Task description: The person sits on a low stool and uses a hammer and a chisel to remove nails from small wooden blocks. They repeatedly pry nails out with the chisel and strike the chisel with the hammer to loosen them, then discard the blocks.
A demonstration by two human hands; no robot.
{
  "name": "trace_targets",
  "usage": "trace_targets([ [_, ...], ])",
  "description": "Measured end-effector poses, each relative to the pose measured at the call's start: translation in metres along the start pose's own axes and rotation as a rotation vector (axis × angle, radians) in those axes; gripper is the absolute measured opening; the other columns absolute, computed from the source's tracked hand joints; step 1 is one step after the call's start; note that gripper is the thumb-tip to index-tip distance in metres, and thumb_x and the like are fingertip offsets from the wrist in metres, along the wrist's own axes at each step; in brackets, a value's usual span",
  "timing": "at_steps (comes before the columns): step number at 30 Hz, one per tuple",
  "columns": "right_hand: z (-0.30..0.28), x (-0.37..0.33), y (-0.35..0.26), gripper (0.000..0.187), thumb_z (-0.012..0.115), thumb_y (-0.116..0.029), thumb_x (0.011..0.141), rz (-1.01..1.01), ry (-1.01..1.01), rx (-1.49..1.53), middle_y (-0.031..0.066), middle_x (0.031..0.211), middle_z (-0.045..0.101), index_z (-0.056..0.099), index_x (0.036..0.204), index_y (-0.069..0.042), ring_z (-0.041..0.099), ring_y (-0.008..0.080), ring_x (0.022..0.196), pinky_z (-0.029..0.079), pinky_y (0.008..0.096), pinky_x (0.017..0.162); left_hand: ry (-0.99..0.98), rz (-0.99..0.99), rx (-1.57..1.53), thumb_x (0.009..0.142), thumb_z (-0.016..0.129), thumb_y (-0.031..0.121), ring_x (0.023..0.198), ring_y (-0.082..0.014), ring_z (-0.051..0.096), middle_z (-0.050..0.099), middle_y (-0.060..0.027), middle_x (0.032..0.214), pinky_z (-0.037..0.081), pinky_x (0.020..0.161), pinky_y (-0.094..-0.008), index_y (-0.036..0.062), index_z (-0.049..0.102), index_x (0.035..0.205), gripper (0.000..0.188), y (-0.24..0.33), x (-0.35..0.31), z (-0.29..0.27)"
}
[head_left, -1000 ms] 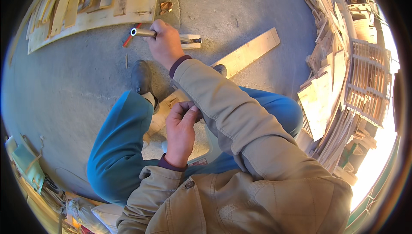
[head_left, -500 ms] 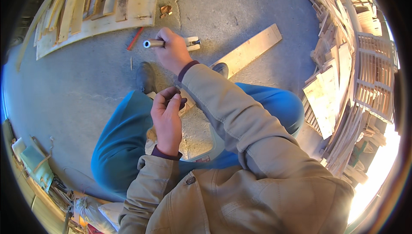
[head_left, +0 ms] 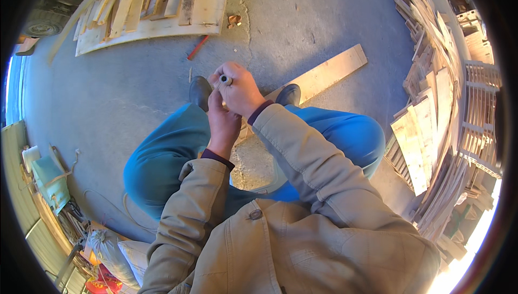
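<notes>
My right hand (head_left: pixel 240 86) is closed round a tool with a tubular metal handle (head_left: pixel 225 80). The hollow round end of the handle points up, and its other end is hidden below the fist. Just under it, my left hand (head_left: pixel 223 124) is closed, its fingertips raised against the right hand. Whatever the left fingers pinch is hidden. Both hands are above the floor, between my bent knees. A pale wooden plank (head_left: pixel 330 73) lies slantwise on the concrete beyond them, partly behind my right shoe (head_left: pixel 288 95).
A red stick (head_left: pixel 198 47) lies on the floor ahead. Wood strips rest on a pale board (head_left: pixel 148 27) at the far left. Stacked scrap wood (head_left: pixel 426 127) lines the right side. Sacks (head_left: pixel 110 251) and a light green container (head_left: pixel 50 178) are at the left.
My right hand has come back toward my left, and the handle has turned from lying sideways to pointing upward. My left hand has risen to meet it. The whole view has shifted slightly.
</notes>
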State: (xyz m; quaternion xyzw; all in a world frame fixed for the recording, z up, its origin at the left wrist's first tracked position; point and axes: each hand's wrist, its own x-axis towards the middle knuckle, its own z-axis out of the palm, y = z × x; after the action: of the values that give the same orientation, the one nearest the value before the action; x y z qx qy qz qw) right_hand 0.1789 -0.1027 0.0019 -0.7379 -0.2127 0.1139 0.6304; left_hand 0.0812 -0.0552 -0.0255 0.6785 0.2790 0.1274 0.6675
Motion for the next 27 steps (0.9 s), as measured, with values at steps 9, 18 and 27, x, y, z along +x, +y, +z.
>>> trace_targets([
  [9, 0.01, -0.015, -0.069, 0.023, 0.079, -0.027, 0.083, -0.341, -0.098, -0.218, 0.0105, 0.089, 0.067, 0.065, 0.084, -0.008, 0.062, 0.0367, 0.084, 0.05, 0.0456, 0.075, -0.072, 0.114, -0.581, 0.102, 0.058, 0.01, 0.108, -0.0136, 0.06, 0.061, -0.0061, 0.116, 0.049, 0.092, -0.0296, 0.0025, 0.055, 0.125, 0.025, 0.003, 0.011, -0.014],
  [18, -0.051, 0.042, -0.032, 0.036, 0.074, -0.031, 0.09, 0.098, -0.181, 0.185, 0.0104, 0.094, 0.072, 0.069, 0.114, -0.004, 0.066, 0.0172, 0.084, 0.054, 0.0317, 0.077, 0.013, 0.01, -0.125, 0.104, 0.058, 0.024, 0.059, -0.008, 0.044, 0.046, 0.0025, 0.061, 0.04, 0.059, -0.0271, 0.0076, 0.052, 0.07, 0.038, 0.101, 0.032, -0.061],
  [27, -0.015, 0.092, 0.147, 0.041, 0.073, -0.029, 0.088, 0.391, -0.345, -0.396, 0.0185, 0.097, 0.073, 0.067, 0.12, -0.004, 0.071, 0.0302, 0.093, 0.055, 0.0406, 0.086, 0.088, 0.154, 0.137, 0.1, 0.059, 0.023, 0.057, -0.0079, 0.042, 0.046, 0.0007, 0.06, 0.038, 0.058, -0.0272, 0.0023, 0.052, 0.07, 0.037, 0.169, 0.055, -0.134],
])
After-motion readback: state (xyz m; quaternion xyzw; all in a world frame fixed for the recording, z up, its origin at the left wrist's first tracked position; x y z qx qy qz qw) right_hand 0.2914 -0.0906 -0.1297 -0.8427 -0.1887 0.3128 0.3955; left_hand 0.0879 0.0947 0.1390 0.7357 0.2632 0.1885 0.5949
